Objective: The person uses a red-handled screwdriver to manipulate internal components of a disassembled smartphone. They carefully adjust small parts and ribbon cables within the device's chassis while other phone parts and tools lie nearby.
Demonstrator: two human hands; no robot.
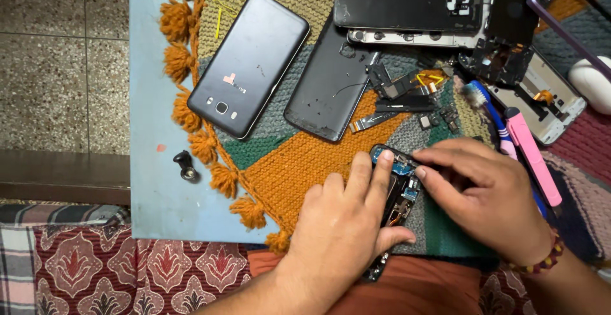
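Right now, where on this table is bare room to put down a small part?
Free: the pale blue table strip left of the orange-tasselled knitted mat, apart from the small black round piece. Also the orange knit below the dark phone lying back-up. Crowded: the upper right, with opened phones and loose parts.

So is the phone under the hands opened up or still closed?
Opened up: the phone between the left hand and right hand has no back cover, with its blue board and connectors exposed.

A pale blue table [149,98] stands over speckled stone floor [57,54] (possibly terrazzo), patterned maroon fabric [127,270] below
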